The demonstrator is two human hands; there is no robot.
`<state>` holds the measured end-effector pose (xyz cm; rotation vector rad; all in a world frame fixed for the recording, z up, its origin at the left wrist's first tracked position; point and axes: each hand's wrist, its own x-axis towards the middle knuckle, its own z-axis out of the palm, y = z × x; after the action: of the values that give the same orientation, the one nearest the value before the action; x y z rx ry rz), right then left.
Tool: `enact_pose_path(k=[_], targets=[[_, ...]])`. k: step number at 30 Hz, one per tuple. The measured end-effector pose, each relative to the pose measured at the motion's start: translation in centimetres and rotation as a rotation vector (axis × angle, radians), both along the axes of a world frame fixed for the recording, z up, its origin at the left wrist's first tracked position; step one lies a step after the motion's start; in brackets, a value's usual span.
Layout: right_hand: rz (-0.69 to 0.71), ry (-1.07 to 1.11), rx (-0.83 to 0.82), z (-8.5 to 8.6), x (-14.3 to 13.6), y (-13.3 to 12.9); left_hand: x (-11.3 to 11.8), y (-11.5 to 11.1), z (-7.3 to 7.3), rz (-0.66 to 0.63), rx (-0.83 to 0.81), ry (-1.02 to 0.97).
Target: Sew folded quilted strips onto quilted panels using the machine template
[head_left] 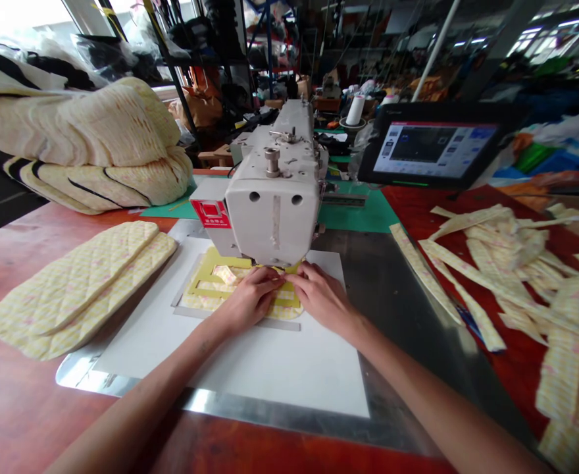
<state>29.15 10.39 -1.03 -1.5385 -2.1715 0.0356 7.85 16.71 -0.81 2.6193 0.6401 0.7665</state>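
Note:
Beneath the head of a white sewing machine [272,217] lies a yellow template [205,271] with slots, over a pale yellow checked fabric piece [210,303]. A short patterned fabric strip [224,274] rises in a curl from the template's left part. My left hand [250,296] rests over the middle of the template, fingers closed on the strip. Beside it, my right hand [322,293] has thumb and fingers pinched at the strip's right part. The fingertips of both hands nearly meet just below the needle area, and the strip is partly hidden under them.
Quilted pads [82,283] lie at left, with a tall stack of quilted pieces [82,131] behind. Loose fabric strips [497,263] heap up at right. A control screen [432,150] stands behind them. A white sheet [250,375] covers part of the metal plate.

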Motion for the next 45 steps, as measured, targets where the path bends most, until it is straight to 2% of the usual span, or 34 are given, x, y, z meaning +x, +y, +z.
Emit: enact_pose_path(k=[4, 8, 13, 21, 30, 37, 41, 45], targets=[[-0.005, -0.016, 0.031, 0.1, 0.1, 0.3, -1.2, 0.4, 0.6, -0.030, 0.036, 0.090], [0.038, -0.076, 0.063, 0.0, 0.0, 0.5, -2.0, 0.7, 0.3, -0.017, 0.041, 0.067], [0.047, -0.079, 0.076, -0.1, 0.2, 0.6, -1.5, 0.8, -0.3, -0.012, 0.053, 0.048], [0.107, -0.064, 0.084, 0.2, 0.4, -0.4, -1.4, 0.7, -0.3, -0.011, 0.056, 0.058], [0.088, -0.080, 0.100, -0.2, 0.1, -0.1, -1.5, 0.5, -0.3, -0.033, 0.046, 0.052], [0.083, -0.028, 0.086, -0.2, 0.2, -0.1, -1.8, 0.2, -0.2, 0.077, 0.110, 0.112], [0.089, -0.002, 0.087, -0.3, 0.7, -0.5, -1.3, 0.0, -0.2, 0.041, 0.019, -0.003], [0.088, 0.012, 0.083, -0.6, 1.7, -0.8, -0.3, -0.3, -0.3, 0.095, -0.070, -0.123]])
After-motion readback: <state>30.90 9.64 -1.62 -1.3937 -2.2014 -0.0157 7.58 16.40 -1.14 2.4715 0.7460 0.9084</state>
